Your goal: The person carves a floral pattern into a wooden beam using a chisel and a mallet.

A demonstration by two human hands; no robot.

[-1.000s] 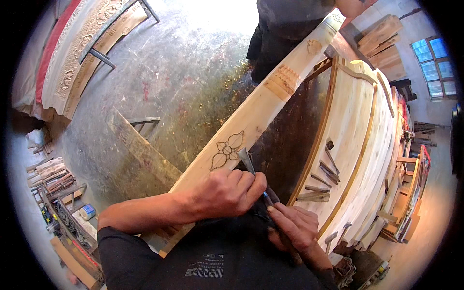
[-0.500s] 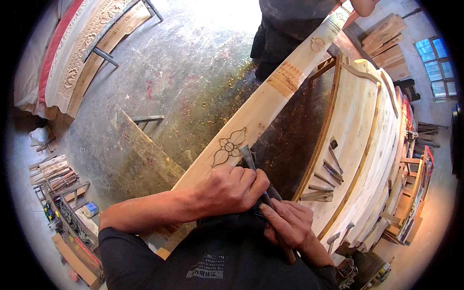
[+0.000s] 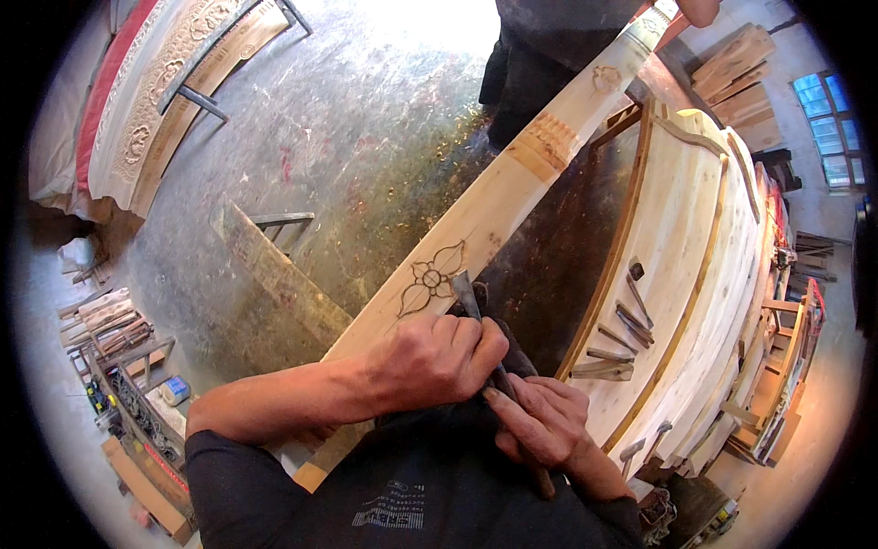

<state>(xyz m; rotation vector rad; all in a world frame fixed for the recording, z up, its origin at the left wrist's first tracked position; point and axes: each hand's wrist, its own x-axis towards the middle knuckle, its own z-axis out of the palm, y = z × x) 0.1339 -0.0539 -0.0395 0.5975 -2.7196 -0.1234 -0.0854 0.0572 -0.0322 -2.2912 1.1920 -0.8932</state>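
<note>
A long pale plank [image 3: 494,206] runs diagonally across my view, with a dark-outlined four-petal flower [image 3: 430,279] on it. My left hand [image 3: 437,357] is closed round the upper part of a flat-bladed chisel [image 3: 466,295], whose wide tip lies at the flower's right edge. My right hand [image 3: 540,416] grips the same tool lower down, with thumb extended along the shaft, close against my dark shirt. Further up the plank are a rougher banded patch [image 3: 541,145] and another motif [image 3: 605,79]. What lies under my hands is partly hidden.
Another person [image 3: 535,55] stands at the plank's far end. At right, curved boards [image 3: 677,238] carry several loose chisels [image 3: 631,325]. Carved boards [image 3: 160,110] rest on a metal stand at upper left. A slanting board [image 3: 274,270] lies lower behind the plank; stacked wood and tools [image 3: 128,375] are at left.
The surroundings have shifted slightly right in the view. My right hand sits slightly left of where it was, still on the tool; the chisel tip stays beside the flower.
</note>
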